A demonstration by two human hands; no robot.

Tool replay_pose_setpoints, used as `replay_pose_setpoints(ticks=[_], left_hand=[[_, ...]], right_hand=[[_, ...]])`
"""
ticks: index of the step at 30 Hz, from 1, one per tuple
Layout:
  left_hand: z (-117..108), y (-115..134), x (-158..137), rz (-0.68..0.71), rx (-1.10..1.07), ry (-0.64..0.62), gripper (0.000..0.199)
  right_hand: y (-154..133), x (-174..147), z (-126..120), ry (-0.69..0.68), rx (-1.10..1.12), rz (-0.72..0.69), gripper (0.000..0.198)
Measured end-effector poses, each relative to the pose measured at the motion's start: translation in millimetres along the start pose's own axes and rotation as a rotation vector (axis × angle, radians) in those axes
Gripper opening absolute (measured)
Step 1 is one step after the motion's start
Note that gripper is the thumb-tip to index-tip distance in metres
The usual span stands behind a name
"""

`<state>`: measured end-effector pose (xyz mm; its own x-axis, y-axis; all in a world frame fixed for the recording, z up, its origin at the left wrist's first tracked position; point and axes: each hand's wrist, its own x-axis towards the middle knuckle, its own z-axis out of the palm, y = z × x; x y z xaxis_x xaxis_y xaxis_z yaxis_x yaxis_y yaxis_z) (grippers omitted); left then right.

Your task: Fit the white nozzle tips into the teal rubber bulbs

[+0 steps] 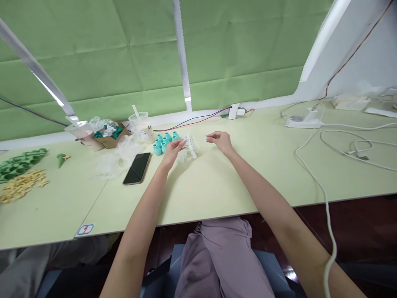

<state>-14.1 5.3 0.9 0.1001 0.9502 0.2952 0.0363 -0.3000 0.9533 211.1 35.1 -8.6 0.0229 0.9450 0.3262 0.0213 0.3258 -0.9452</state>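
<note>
My right hand is raised over the table with thumb and fingertips pinched on a small white piece, too small to name. My left hand is closed in a pinch beside the white plastic parts; whether it grips one of them cannot be made out. These white parts lie in a short row between my hands. Just behind my left hand stand several turquoise vase-shaped pieces, grouped together.
A black phone and crumpled clear plastic lie left. Behind are two plastic cups and a cardboard box. Green parts and yellow pieces lie far left. A white cable and power strip are right.
</note>
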Motion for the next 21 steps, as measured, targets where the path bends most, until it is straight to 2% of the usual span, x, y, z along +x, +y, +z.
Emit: replay_pose_setpoints(ticks=[3, 7, 14, 21], left_hand=[[6.4, 7.9, -4.8, 0.013, 0.065, -0.067, 0.039], [13.2, 13.2, -8.1, 0.039, 0.100, -0.123, 0.041], [11.2, 9.0, -3.4, 0.101, 0.187, -0.119, 0.038], [14.4, 15.8, -6.0, 0.150, 0.284, -0.082, 0.036]], right_hand=[[-13.4, -7.3, 20.4, -0.068, 0.130, -0.017, 0.030], [-20.1, -14.5, 33.5, -0.113, 0.166, -0.063, 0.035], [-23.3, -20.0, 35.8, -0.147, 0.137, -0.093, 0.033], [-29.6, -20.7, 31.6, -0.155, 0.052, -0.112, 0.028]])
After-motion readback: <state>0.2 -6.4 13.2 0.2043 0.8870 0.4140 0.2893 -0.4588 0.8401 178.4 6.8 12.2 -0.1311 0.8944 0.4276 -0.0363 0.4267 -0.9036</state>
